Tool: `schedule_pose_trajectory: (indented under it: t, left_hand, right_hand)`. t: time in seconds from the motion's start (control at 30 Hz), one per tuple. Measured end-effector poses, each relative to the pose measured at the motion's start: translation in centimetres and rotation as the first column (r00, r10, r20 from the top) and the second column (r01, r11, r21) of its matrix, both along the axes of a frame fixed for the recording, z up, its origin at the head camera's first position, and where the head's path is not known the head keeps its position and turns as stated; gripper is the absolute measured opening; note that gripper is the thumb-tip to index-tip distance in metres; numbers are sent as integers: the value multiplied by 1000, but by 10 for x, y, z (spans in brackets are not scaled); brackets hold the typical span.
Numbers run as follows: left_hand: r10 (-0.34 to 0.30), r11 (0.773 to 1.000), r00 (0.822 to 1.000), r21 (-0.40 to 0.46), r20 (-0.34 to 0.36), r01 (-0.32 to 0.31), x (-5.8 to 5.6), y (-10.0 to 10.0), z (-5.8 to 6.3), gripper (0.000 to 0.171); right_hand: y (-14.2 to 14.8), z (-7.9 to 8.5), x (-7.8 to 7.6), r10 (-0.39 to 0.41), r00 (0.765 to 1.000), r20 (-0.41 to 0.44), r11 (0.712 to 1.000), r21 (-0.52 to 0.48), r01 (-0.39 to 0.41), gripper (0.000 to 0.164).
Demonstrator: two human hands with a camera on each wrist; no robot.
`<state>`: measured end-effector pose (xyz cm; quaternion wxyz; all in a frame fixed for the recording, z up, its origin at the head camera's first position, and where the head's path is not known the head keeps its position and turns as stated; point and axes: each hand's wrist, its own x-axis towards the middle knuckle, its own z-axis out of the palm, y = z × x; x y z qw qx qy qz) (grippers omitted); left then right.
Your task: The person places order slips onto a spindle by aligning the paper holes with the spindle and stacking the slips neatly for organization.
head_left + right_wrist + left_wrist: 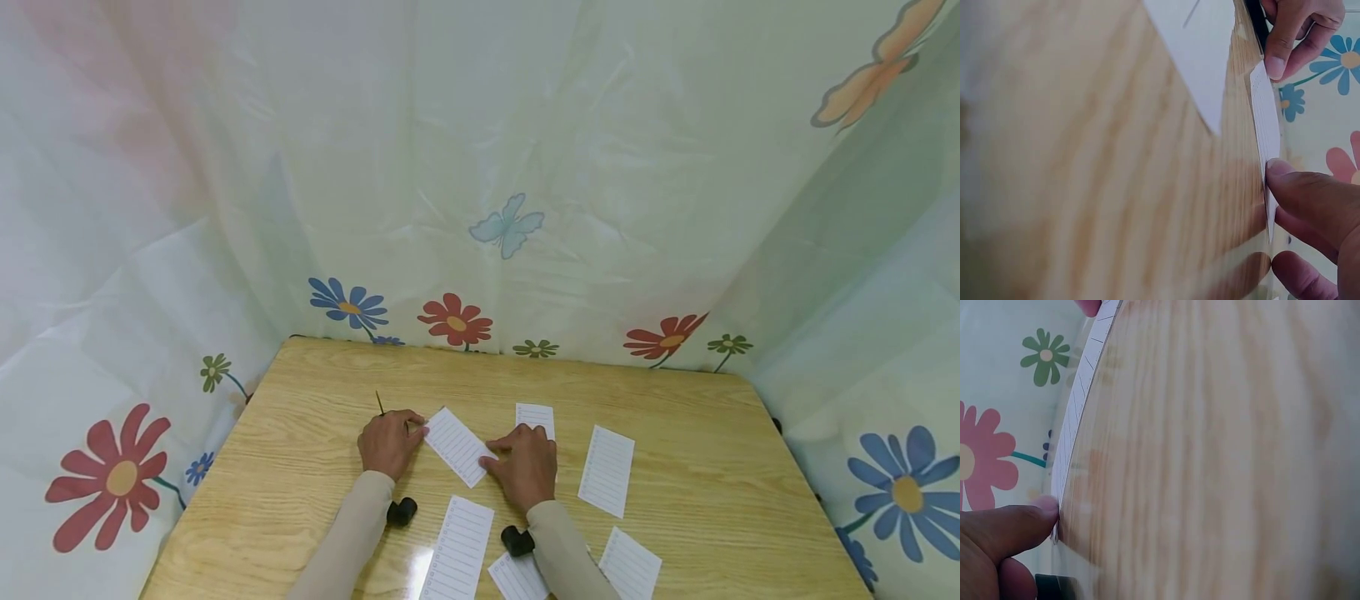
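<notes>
A white lined paper slip [459, 446] lies at a slant between the two hands, low over the wooden table. My left hand [387, 443] pinches its left end between thumb and finger. At the opposite end, my right hand [523, 467] pinches the slip's edge; in the right wrist view the thumb [1310, 194] is on the near face with a finger behind. A slim dark pen-like stick [379, 402] pokes out above the left hand, its lower part hidden. Another lined slip [535, 414] is partly covered by the right hand.
More lined slips lie about the wooden table [697, 450]: one long slip [459, 546] in front, one [607, 471] to the right, one [632, 567] at the near right, and one [517, 577] partly under the right forearm. A flower-printed curtain [420, 167] surrounds the table.
</notes>
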<state>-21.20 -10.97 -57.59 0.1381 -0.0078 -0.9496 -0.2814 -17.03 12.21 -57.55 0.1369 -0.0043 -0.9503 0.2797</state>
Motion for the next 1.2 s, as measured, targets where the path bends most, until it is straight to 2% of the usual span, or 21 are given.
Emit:
schedule_pose_trajectory:
  t: [0.23, 0.4, 0.67, 0.87, 1.1, 1.2]
  left_hand:
    - [28, 1000, 999, 3, 23, -28, -2, 3, 1, 7]
    - [37, 999, 999, 1, 34, -37, -2, 6, 2, 6]
    - [32, 999, 993, -12, 114, -31, -6, 7, 7, 12]
    - [11, 999, 990, -41, 143, -5, -6, 7, 11, 14]
    - [-13, 996, 996, -91, 90, 21, -3, 8, 8, 13]
    - [-33, 996, 997, -81, 74, 39, -1, 8, 6, 11]
  right_hand:
    - [-1, -1, -1, 5, 1000, -4, 1000, -3, -5, 23]
    - [-2, 0, -1, 1, 1000, 14, 999, -42, -1, 22]
    - [-5, 1, -4, -15, 996, 89, 995, -94, 23, 22]
    - [-5, 4, -3, -15, 992, 129, 991, -133, 32, 21]
    - [-4, 7, -3, -5, 987, 160, 990, -141, 28, 21]
    - [-3, 7, -2, 0, 986, 166, 989, -148, 25, 23]
